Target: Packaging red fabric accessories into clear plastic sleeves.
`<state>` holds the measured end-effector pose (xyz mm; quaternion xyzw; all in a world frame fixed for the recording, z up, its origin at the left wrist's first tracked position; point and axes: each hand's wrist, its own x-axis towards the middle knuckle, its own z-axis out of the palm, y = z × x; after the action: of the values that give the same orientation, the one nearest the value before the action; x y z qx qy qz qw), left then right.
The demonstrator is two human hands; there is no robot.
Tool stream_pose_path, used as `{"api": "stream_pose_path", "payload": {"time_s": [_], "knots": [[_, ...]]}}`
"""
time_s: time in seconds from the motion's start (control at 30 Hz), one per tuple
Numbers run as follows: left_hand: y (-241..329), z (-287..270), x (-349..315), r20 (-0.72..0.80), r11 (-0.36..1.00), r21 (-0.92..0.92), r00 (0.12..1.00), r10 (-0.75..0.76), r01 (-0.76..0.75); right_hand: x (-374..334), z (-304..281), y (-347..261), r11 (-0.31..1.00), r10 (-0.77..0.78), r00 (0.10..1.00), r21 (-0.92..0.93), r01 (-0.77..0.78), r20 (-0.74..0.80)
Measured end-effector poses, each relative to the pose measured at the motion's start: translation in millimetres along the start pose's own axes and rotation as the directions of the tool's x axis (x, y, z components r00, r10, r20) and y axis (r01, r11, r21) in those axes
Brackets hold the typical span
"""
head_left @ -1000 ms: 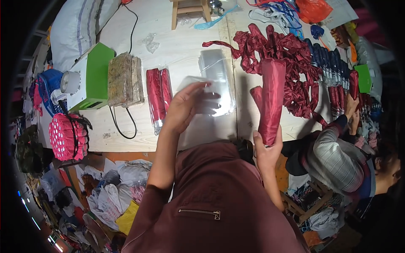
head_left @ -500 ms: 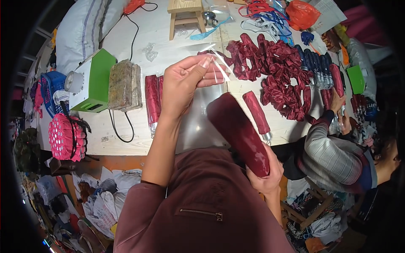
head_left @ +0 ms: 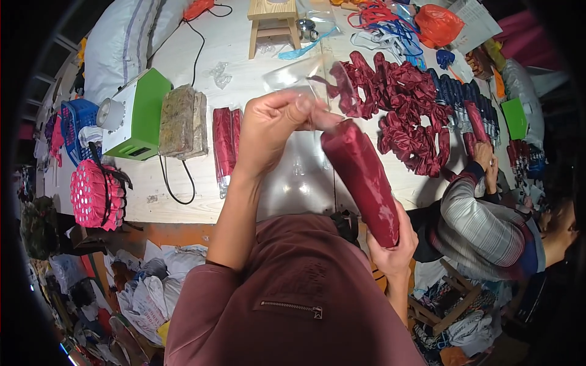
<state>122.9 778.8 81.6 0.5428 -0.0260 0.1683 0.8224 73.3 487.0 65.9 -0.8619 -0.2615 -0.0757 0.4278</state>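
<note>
In my right hand (head_left: 394, 241) is a dark red folded umbrella (head_left: 363, 183), gripped at its near end and tilted with its far end up and to the left. My left hand (head_left: 271, 125) pinches a clear plastic bag (head_left: 296, 74), thumb against fingers. The bag's edge and my left fingertips are close to the umbrella's far end; whether the tip is inside the bag I cannot tell. Left of my left wrist, more dark red folded umbrellas (head_left: 223, 140) lie side by side in clear wrapping. Crumpled dark red covers (head_left: 409, 91) are heaped beyond the umbrella.
On the left of the table stand a green and white machine (head_left: 137, 116) and a stone block (head_left: 177, 122). A small wooden stool (head_left: 273, 27) is at the back. At right, a co-worker in a striped sleeve (head_left: 482, 213) handles a red umbrella beside several navy ones (head_left: 455, 91).
My right hand has raised the umbrella's far end toward my left fingers. My left hand has moved right and down with the bag. A red roll with a silver end no longer shows.
</note>
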Motion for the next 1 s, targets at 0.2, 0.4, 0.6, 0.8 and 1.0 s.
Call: {"api": "stream_pose_path", "payload": {"time_s": [0.2, 0.4, 0.6, 0.8, 1.0], "knots": [[11.1, 13.5, -3.7, -0.075, 0.998, 0.066, 0.997, 0.013, -0.008, 1.3, 3.5, 3.3, 1.000, 0.011, 1.000, -0.009, -0.011, -0.030], [16.6, 16.3, -0.7, -0.200, 0.996, -0.072, 0.978, -0.057, 0.043, 2.4, 3.6, -6.2, 0.999, -0.020, 0.997, 0.052, 0.016, 0.071], [6.1, 11.8, -4.5, -0.286, 0.992, -0.079, 0.951, -0.116, 0.098, 8.2, 7.1, -10.1, 0.994, -0.095, 0.990, 0.073, 0.088, 0.103], [9.6, 1.9, -8.4, -0.355, 0.991, -0.031, 0.926, -0.130, 0.128, 21.8, 17.0, -5.7, 0.997, -0.057, 0.992, 0.055, 0.051, 0.112], [7.6, -16.5, -14.7, -0.094, 0.992, -0.122, 0.995, 0.028, -0.039, 20.7, 24.5, -27.6, 0.999, 0.038, 0.993, 0.029, -0.042, 0.110]]}}
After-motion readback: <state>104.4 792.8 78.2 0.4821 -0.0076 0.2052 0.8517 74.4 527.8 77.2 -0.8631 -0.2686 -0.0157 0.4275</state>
